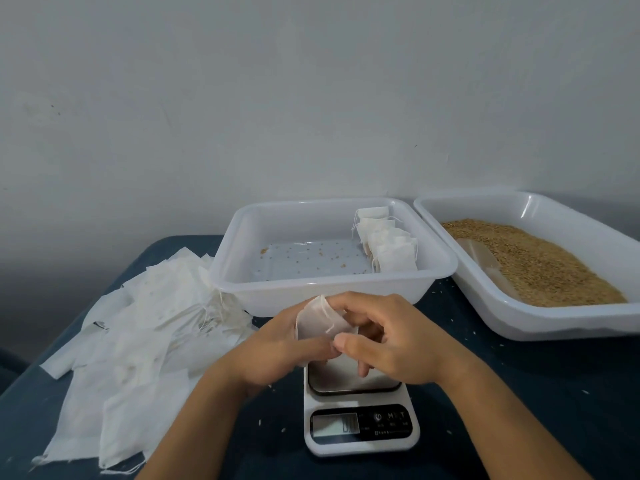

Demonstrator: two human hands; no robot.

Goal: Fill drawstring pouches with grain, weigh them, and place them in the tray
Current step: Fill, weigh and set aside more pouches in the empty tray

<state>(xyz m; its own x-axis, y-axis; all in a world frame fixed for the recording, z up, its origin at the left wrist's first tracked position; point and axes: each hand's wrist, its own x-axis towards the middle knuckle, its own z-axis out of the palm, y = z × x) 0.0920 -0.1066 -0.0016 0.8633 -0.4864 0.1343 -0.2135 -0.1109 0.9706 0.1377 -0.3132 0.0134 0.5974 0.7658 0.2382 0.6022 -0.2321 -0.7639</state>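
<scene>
Both hands hold one empty white drawstring pouch [317,318] above the scale [360,427]. My left hand [277,351] grips the pouch's left side, and my right hand [384,344] pinches its right edge between thumb and fingers. The pouch looks flat and limp, its string hanging across the front. Behind the hands stands a white tray [242,271] with several filled pouches [388,244] lined up along its right wall. At the right, another white tray [540,323] is full of brown grain [540,265], with a clear scoop [485,261] lying in it.
A loose heap of empty white pouches [138,327] covers the left of the dark blue table [519,410]. Stray grains lie on the table and on the middle tray's floor. A pale wall rises close behind the trays.
</scene>
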